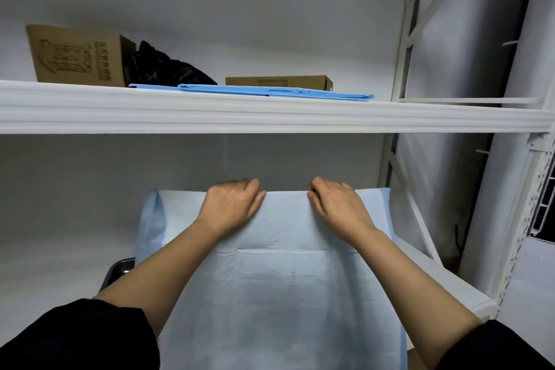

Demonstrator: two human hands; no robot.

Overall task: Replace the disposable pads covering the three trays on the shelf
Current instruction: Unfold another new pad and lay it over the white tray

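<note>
Pad (282, 294), pale blue: spread over lower shelf (444, 282), covering tray (118, 272) whose dark corner shows. Left hand (231, 204) and right hand (338, 204) grip far edge, fingers curled. Folded pads (270, 91): upper shelf (270, 117).

A storeroom: white metal shelving (270, 116) holding cardboard boxes (78, 55).

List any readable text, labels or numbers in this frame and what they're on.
None can be read.
Tall box: a printed drawing and a column of characters on its side, too blurred to read.
Flat box: a faint label strip, too small to read.
Folded pads, spread pad, black bag: no print visible.
</note>
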